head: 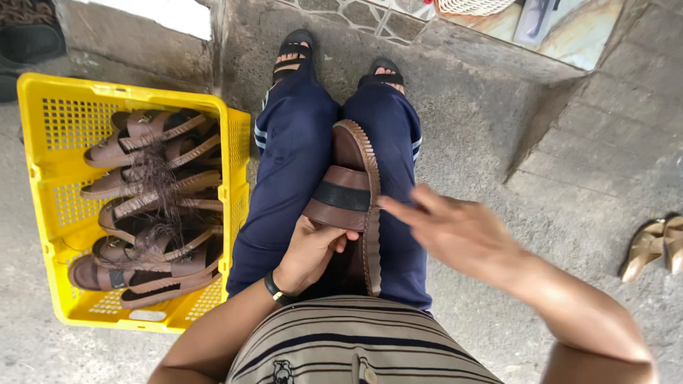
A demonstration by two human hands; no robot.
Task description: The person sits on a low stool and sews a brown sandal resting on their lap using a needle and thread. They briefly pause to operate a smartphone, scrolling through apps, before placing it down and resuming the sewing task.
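Observation:
A brown sandal (356, 178) with a black band across its strap lies lengthwise on my lap, between my knees. My left hand (311, 250) grips it from the left side, under the strap. A black band circles that wrist. My right hand (455, 231) hovers at the sandal's right edge with fingers spread and pointing left; its fingertips are close to the stitched rim, and it holds nothing. It looks slightly blurred.
A yellow plastic crate (43, 135) on the concrete floor at my left holds several brown sandals (153, 213) of the same kind. A tan pair of shoes (654, 245) lies at the right. My feet in black sandals (295, 53) rest ahead, near a raised step.

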